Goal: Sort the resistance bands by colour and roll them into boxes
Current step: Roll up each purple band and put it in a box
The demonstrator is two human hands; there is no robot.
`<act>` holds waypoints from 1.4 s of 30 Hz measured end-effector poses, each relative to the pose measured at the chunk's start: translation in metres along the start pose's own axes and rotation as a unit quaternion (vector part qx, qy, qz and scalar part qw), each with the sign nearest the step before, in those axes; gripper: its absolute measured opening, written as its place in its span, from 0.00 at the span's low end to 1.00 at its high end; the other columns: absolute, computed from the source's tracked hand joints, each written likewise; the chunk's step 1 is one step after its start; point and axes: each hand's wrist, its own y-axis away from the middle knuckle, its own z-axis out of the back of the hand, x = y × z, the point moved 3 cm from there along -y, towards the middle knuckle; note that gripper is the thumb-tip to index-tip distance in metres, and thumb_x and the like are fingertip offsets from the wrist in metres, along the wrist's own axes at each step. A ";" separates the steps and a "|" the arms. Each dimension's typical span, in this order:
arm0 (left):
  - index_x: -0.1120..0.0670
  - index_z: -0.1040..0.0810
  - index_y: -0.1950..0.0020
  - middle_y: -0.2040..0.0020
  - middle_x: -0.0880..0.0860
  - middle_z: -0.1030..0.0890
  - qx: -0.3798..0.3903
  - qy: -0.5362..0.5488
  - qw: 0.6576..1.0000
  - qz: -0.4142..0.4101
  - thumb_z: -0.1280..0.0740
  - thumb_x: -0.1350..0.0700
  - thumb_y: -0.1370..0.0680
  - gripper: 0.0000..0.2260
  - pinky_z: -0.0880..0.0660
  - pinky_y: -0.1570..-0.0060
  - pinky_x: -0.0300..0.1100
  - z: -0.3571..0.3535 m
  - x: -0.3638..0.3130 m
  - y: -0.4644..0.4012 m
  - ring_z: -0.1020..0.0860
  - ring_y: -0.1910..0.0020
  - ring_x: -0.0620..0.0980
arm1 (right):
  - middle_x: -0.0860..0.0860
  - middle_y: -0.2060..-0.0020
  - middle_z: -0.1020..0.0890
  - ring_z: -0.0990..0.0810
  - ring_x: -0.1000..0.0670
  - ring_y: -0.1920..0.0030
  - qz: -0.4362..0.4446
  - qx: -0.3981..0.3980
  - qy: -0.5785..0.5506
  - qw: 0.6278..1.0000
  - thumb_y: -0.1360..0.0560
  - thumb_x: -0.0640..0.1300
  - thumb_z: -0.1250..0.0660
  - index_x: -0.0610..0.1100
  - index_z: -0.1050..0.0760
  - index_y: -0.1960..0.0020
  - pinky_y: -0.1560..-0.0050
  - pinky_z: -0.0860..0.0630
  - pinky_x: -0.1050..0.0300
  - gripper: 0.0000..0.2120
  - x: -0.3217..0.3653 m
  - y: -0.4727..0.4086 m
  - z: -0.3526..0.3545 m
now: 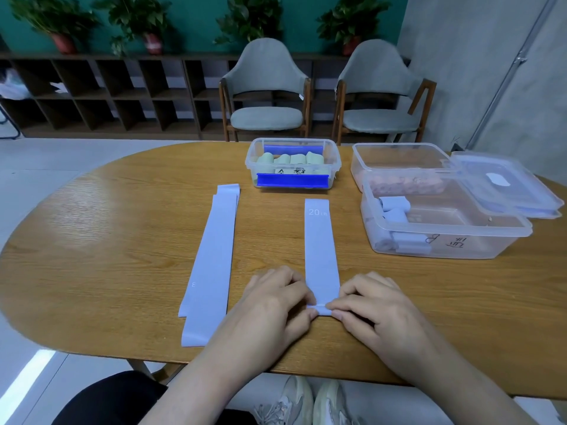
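Observation:
A light-blue resistance band marked "20 LB" lies flat and lengthwise on the wooden table. Its near end is curled into a small first fold. My left hand and my right hand pinch that fold from either side. To the left, a stack of flat light-blue bands lies lengthwise. A clear box at the right holds rolled blue bands. A small clear box with blue clips holds rolled green bands. Behind the blue box, another clear box holds pink rolls.
Two clear lids lean on the right boxes near the table's right edge. Two grey chairs stand beyond the table's far edge, with a dark shelf and potted plants behind. My knees and shoes show below the near edge.

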 end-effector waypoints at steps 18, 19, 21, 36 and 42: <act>0.43 0.22 0.46 0.46 0.37 0.28 -0.005 -0.024 1.000 -0.009 0.40 0.43 0.20 0.09 0.34 0.39 0.42 -0.003 0.000 0.000 0.29 0.43 0.43 | 0.62 0.53 0.23 0.28 0.58 0.50 -0.030 0.019 0.026 0.999 0.22 0.53 0.36 0.53 0.18 0.46 0.50 0.28 0.54 0.10 -0.001 -0.001 0.000; 0.43 0.22 0.46 0.46 0.37 0.28 -0.003 -0.026 1.000 -0.007 0.40 0.42 0.19 0.10 0.34 0.39 0.42 -0.003 0.001 0.000 0.29 0.43 0.43 | 0.62 0.53 0.22 0.27 0.58 0.50 -0.034 0.018 0.022 0.999 0.23 0.52 0.35 0.53 0.18 0.47 0.49 0.29 0.54 0.09 -0.001 -0.001 0.001; 0.43 0.20 0.45 0.46 0.37 0.28 0.001 -0.030 1.000 0.001 0.40 0.42 0.18 0.11 0.35 0.38 0.40 -0.004 0.002 -0.001 0.29 0.42 0.44 | 0.62 0.54 0.22 0.27 0.59 0.50 -0.035 0.013 0.017 0.999 0.23 0.53 0.35 0.54 0.19 0.48 0.48 0.30 0.55 0.08 -0.001 -0.002 0.001; 0.44 0.21 0.43 0.46 0.40 0.26 -0.003 -0.031 1.000 0.004 0.32 0.46 0.21 0.08 0.39 0.38 0.37 -0.002 0.000 -0.002 0.28 0.41 0.42 | 0.60 0.54 0.24 0.26 0.55 0.50 -0.018 0.013 0.048 0.999 0.23 0.51 0.34 0.52 0.17 0.48 0.50 0.29 0.54 0.09 0.001 -0.001 0.002; 0.43 0.21 0.44 0.46 0.38 0.27 -0.003 -0.029 1.000 0.004 0.38 0.44 0.19 0.09 0.38 0.37 0.39 -0.003 0.000 -0.001 0.30 0.41 0.42 | 0.63 0.53 0.23 0.27 0.59 0.48 -0.033 0.027 0.020 0.999 0.20 0.53 0.37 0.55 0.22 0.47 0.46 0.30 0.54 0.07 -0.002 0.000 0.001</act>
